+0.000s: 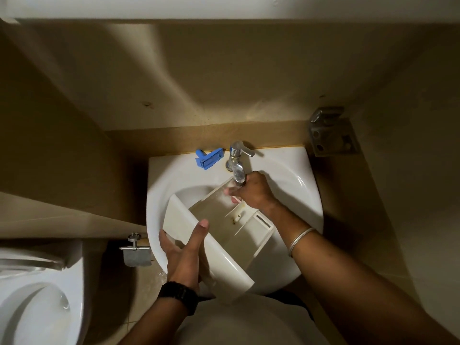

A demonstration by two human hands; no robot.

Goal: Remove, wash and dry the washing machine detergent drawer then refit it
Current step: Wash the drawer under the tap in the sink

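Your left hand grips the detergent drawer front panel at 7 o'clock; your right hand, fingers curled, rubs its rear under the tap at 12 o'clock. No legible markings.

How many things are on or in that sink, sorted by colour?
White: 1, the detergent drawer, held over the sink by the left hand, with the right hand at its far end
Blue: 1, a plastic insert on the rim
Silver: 1, the tap
Total: 3
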